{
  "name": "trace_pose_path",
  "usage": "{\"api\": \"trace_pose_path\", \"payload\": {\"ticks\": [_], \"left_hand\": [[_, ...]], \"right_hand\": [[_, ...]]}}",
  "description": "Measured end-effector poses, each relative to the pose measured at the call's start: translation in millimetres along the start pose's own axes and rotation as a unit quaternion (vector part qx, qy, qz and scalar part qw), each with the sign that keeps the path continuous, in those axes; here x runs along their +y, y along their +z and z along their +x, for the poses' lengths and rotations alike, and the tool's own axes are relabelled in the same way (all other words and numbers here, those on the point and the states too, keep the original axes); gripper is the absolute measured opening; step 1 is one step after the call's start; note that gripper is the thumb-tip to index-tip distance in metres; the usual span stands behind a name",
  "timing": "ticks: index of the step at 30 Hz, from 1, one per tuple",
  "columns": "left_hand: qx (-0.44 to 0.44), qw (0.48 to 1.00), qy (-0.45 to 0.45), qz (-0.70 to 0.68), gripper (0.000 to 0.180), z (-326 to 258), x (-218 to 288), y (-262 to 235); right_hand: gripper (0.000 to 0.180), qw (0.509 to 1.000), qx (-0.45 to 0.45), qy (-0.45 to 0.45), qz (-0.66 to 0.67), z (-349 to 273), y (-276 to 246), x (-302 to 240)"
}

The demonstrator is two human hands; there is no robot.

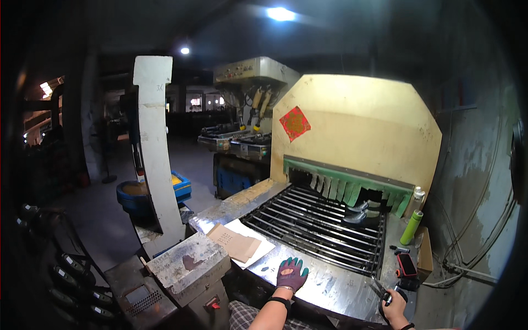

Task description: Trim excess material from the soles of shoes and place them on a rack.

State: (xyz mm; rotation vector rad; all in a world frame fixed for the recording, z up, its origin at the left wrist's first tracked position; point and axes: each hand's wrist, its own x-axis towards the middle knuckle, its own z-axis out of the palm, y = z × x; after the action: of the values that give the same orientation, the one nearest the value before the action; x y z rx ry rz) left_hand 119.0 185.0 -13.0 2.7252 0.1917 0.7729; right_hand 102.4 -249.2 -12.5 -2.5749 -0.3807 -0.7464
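Observation:
My left hand [293, 274], in a dark red glove with green fingertips, lies flat with its fingers spread on the metal ledge [324, 289] in front of the roller conveyor. Bare, my right hand [395, 306] is closed around the black handles of a pair of scissors [378, 287] at the ledge's right end. Their metal blades point up and away to the left. Beyond, on the conveyor's bars [308, 220], a pair of dark shiny shoes [356, 214] rests by the green strip curtain [344, 190].
Brown paper sheets [234, 242] lie left of my gloved hand, beside a worn metal box [190, 264]. At right are a red-edged phone [407, 265], a green bottle [411, 227] and a cardboard box [424, 253]. A cream machine housing [363, 121] rises over the conveyor.

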Motion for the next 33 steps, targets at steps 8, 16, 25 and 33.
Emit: {"api": "trace_pose_path", "payload": {"ticks": [8, 16, 25, 33], "left_hand": [[0.029, 0.999, 0.021, 0.023, 0.049, 3.3, -7.8, 15.6], [-0.019, 0.999, 0.024, 0.012, 0.049, 15.8, 0.1, -8.3], [-0.053, 0.997, 0.034, 0.035, 0.044, 19.4, 18.7, -18.6], [-0.308, 0.951, 0.030, 0.012, 0.064, 92.9, 16.3, -47.5]], "right_hand": [[0.044, 1.000, -0.004, -0.017, -0.001, 3.5, -9.2, -9.3], [0.045, 0.998, -0.053, 0.021, 0.009, 18.8, -17.5, -27.1], [0.046, 0.994, -0.084, 0.059, 0.029, 18.4, -22.4, -22.0], [0.049, 0.989, -0.121, 0.037, 0.072, 19.9, -25.2, -10.5]]}}
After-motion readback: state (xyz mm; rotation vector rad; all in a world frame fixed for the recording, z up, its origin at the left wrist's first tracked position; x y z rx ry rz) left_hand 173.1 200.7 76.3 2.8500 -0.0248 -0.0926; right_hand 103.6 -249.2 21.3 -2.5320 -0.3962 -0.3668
